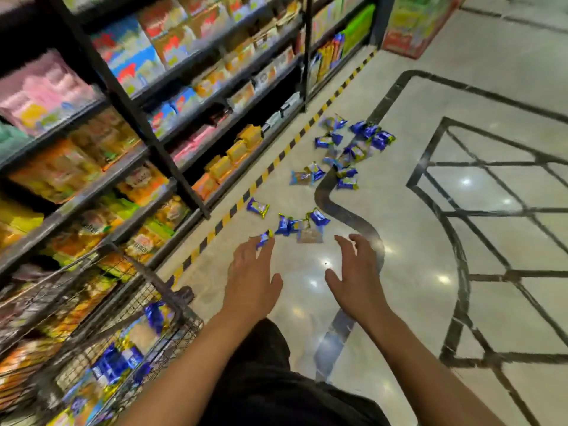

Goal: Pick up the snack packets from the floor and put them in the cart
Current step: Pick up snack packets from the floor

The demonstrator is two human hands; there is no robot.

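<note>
Snack packets [339, 155], blue and gold, lie scattered on the glossy marble floor [399, 272] beside the shelves [153, 124], some already in the wire cart [129, 342] at lower left. Left hand [250, 281] and right hand [358, 278] both reach forward with fingers spread, holding nothing; the left fingertips [261, 244] are just at one packet [265, 238]. Yellow-black tape [276, 161] edges the shelving.
</note>
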